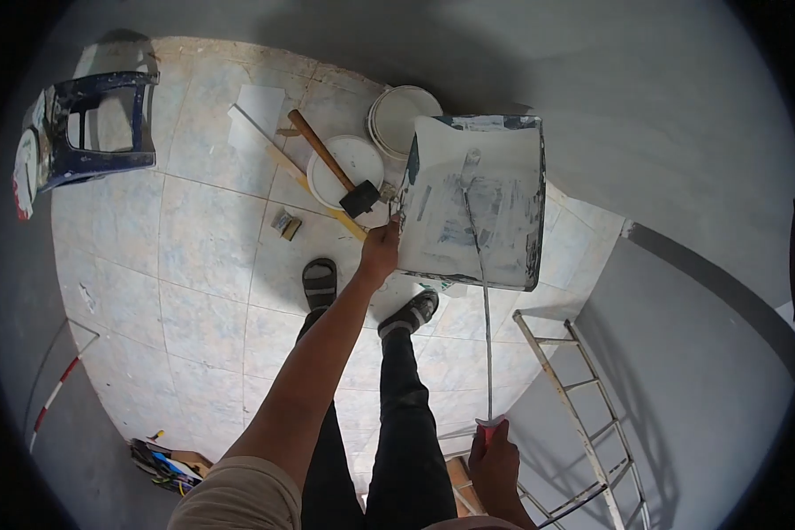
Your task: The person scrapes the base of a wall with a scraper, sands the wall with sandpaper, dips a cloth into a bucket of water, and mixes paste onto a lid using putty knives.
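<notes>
My left hand (pixel 381 253) is closed on the left edge of a large paint tray (pixel 536 203), which is held up at an angle above the floor. White paint with grey smears covers the inside of the tray. My right hand (pixel 495 455), low in the view, is wrapped round the red handle of a long-rod mini paint roller (pixel 487 327). Its thin metal rod reaches up into the tray, where the small paint-coated roller head lies against the paint.
A rubber mallet (pixel 327 159) lies across a round white lid (pixel 349 159) beside a white bucket (pixel 406 110). A dark blue stool (pixel 106 168) stands at the left, a metal ladder (pixel 583 406) at the right. Grey walls surround the tiled floor (pixel 203 291).
</notes>
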A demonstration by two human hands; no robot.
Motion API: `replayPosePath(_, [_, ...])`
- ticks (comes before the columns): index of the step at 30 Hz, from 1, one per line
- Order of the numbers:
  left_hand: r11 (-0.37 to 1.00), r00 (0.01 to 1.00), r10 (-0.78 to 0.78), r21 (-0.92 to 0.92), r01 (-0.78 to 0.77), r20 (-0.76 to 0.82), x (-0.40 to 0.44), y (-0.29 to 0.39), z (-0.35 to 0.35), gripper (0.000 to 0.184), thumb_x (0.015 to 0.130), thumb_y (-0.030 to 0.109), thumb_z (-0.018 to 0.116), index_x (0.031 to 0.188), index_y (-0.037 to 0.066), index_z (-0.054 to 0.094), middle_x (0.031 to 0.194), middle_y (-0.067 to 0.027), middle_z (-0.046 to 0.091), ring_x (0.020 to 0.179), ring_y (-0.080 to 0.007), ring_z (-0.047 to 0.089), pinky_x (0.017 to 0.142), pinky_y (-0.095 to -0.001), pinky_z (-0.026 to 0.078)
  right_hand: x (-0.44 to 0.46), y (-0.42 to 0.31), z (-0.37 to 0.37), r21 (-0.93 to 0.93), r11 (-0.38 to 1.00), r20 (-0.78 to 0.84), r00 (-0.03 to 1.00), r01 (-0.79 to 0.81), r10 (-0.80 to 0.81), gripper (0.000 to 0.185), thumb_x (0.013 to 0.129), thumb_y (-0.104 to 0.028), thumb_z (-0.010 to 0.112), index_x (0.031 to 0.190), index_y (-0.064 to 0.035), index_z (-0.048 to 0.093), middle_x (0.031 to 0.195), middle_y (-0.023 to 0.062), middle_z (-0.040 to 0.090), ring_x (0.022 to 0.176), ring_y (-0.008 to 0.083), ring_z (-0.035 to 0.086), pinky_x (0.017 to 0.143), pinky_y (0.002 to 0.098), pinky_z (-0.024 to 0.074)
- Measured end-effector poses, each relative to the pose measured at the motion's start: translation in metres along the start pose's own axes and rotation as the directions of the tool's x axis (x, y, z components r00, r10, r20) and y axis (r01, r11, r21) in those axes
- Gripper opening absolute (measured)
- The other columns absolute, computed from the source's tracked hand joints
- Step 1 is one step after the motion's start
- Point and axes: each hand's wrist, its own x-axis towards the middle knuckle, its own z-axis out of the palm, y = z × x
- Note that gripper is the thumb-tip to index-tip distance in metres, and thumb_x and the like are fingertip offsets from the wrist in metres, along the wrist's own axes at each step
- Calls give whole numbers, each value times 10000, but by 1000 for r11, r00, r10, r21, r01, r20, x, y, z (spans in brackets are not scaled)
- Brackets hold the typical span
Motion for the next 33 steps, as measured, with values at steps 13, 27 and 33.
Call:
replayPosePath(13, [991, 998, -50, -126, 44, -44, -5, 17, 8, 632, 1077, 478, 495, 641, 24, 551, 568, -39, 477, 550, -163, 432, 559, -391, 377, 4, -55, -75, -113, 992, 106, 992, -58, 70, 322, 1013, -204, 591, 1157, 56, 469, 675, 275, 656, 631, 492, 670, 517, 551, 531])
replayPosePath(27, [986, 981, -166, 48, 162, 99, 5, 36, -19, 647, 1039, 529, 519, 806, -52, 683, 745, -242, 677, 755, -396, 669, 736, -467, 496, -3, -103, -142, -146, 989, 169, 986, 29, -4, 333, 994, -215, 624, 1124, 54, 475, 691, 299, 651, 659, 512, 666, 537, 560, 541])
replayPosePath(33, [984, 989, -135, 125, 126, 65, 10, 27, -16, 708, 1045, 551, 466, 833, -92, 673, 718, -203, 649, 695, -312, 630, 720, -463, 475, -4, -114, -145, -162, 986, 185, 983, 33, -2, 313, 996, -213, 623, 1091, 27, 446, 703, 301, 650, 659, 522, 658, 537, 569, 533])
